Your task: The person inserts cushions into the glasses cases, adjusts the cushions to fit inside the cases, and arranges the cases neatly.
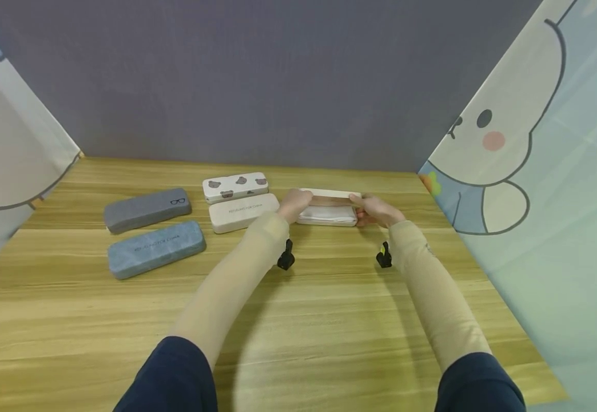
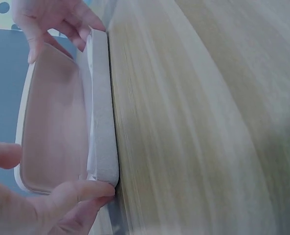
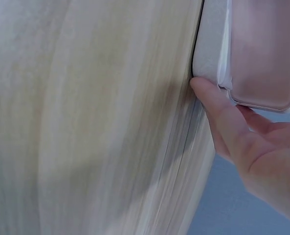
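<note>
A cream glasses case (image 1: 324,222) lies on the wooden table with its lid (image 1: 329,200) raised, showing a pink lining (image 2: 54,122). White cloth (image 1: 328,213) fills the lower half. My left hand (image 1: 295,205) grips the left end, thumb at the lid's rim and a finger against the corner of the base in the left wrist view. At the opposite end, my right hand (image 1: 378,210) holds the case, with its thumb on the lid edge. One of its fingertips (image 3: 201,85) presses the base's corner near the tabletop.
Left of the hands lie a bear-print case (image 1: 237,187), an off-white case (image 1: 243,213), a grey case (image 1: 146,210) and a blue case (image 1: 156,249), all closed. A dark grey panel (image 1: 247,86) rises behind the table, and a cartoon-printed sheet (image 1: 550,274) borders the right.
</note>
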A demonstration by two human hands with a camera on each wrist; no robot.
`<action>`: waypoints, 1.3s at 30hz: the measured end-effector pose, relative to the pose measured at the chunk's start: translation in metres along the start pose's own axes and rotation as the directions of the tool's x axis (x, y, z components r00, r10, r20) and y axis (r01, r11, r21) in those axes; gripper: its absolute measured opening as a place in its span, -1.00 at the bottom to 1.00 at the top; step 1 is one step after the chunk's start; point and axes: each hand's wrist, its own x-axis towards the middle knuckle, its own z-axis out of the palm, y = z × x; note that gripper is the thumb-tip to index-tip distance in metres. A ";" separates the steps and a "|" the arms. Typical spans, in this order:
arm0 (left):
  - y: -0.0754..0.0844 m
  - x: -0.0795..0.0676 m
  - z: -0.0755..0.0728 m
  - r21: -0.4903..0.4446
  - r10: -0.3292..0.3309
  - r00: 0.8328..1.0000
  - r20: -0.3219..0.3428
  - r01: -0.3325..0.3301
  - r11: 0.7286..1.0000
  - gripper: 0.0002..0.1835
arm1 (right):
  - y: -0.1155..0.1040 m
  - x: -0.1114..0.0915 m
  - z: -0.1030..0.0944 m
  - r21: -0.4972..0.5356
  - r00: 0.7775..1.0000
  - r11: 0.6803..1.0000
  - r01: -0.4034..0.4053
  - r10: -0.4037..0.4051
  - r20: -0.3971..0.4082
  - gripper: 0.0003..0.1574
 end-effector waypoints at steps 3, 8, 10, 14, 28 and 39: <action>-0.001 0.000 -0.001 -0.002 0.000 1.000 -0.004 0.000 1.000 -0.64 | 0.000 0.001 -0.001 -0.004 1.000 1.000 0.015 -0.015 0.017 -0.23; 0.000 0.002 0.000 0.015 -0.018 0.999 -0.029 0.019 1.000 -0.65 | 0.000 0.001 -0.003 -0.026 0.998 0.999 0.036 -0.034 0.056 -0.30; 0.001 0.003 0.001 0.027 -0.027 0.999 -0.037 0.028 0.999 -0.71 | 0.000 0.001 -0.003 -0.027 0.997 0.999 0.035 -0.033 0.062 -0.33; 0.001 0.004 0.002 0.048 -0.030 0.998 -0.050 0.033 0.998 -0.87 | -0.001 0.001 -0.004 -0.037 0.997 0.998 0.046 -0.044 0.056 -0.42; -0.004 0.004 0.004 0.088 -0.043 0.999 -0.031 0.046 0.995 -0.70 | 0.003 -0.003 -0.003 -0.056 0.997 0.996 0.066 -0.063 0.055 -0.74; -0.003 0.001 0.003 0.130 -0.077 0.997 -0.030 0.080 0.988 -0.73 | 0.009 -0.002 -0.002 -0.066 0.993 0.994 0.085 -0.079 0.093 -0.32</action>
